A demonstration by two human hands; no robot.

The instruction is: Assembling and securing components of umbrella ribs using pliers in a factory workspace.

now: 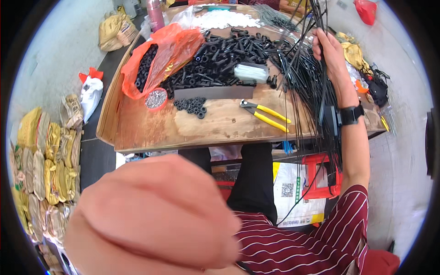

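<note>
My right hand (329,48), raised at the right side of the table, is closed round a bundle of long, thin black strands (321,85). Some strands stick up above the fist, and many hang down past the table's front edge. More black strands (295,68) lie on the table beside it. My left hand (156,215) is very close to the camera at the lower left, large and blurred. Its fingers are not clear, and whether it holds anything is hidden. Yellow-handled cutting pliers (270,120) lie on the wooden table (220,126), with their jaws pointing left.
Black plastic parts (229,50) are heaped behind a grey bar (213,93), near a red plastic bag (169,52). Small black rings (190,106) and a red-rimmed dish of metal bits (156,99) sit left. A clear box (251,72) holds pale sticks. White pieces (224,19) lie behind.
</note>
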